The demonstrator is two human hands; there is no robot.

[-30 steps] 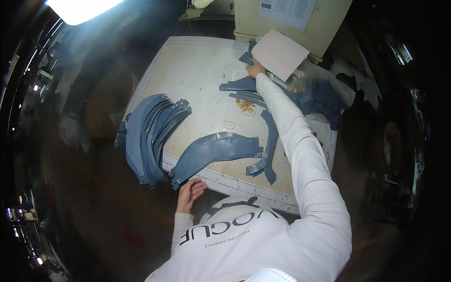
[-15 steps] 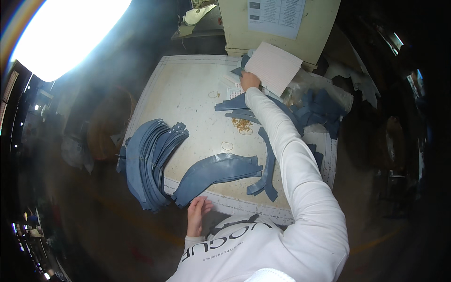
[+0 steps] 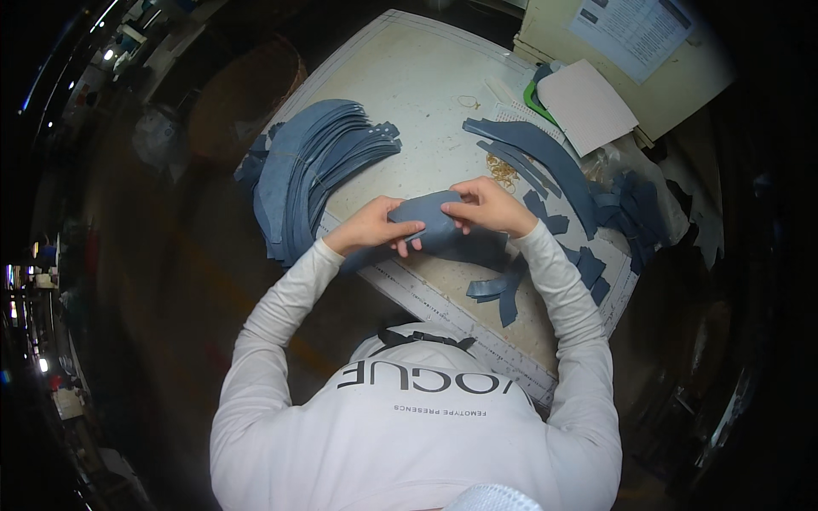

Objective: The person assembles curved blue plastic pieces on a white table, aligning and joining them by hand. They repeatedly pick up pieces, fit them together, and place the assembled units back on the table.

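Both hands meet over the near middle of the pale, ruled cutting table [image 3: 409, 77], and between them they hold one curved blue-grey denim piece [image 3: 430, 223]. The left hand [image 3: 371, 228] has its fingers curled around the left end of that piece, thumb on top, pinching the cloth. The right hand [image 3: 487, 207] grips the upper right edge, fingers bent and pressed onto the fabric. This held piece hangs just above the table's surface, close to the table's near edge and the person's chest.

Left of the hands, at the table's left edge, lies a fanned stack of curved blue denim pieces [image 3: 311, 175], partly spilling over the side. Beyond the right hand, toward the table's far right, rest long narrow blue denim strips [image 3: 532, 149], with smaller blue denim scraps [image 3: 588, 264] scattered toward the right corner. A small tangle of yellowish thread [image 3: 504, 173] sits just past the right hand. At the table's far right edge lies a pale pink sheet of card [image 3: 586, 104].
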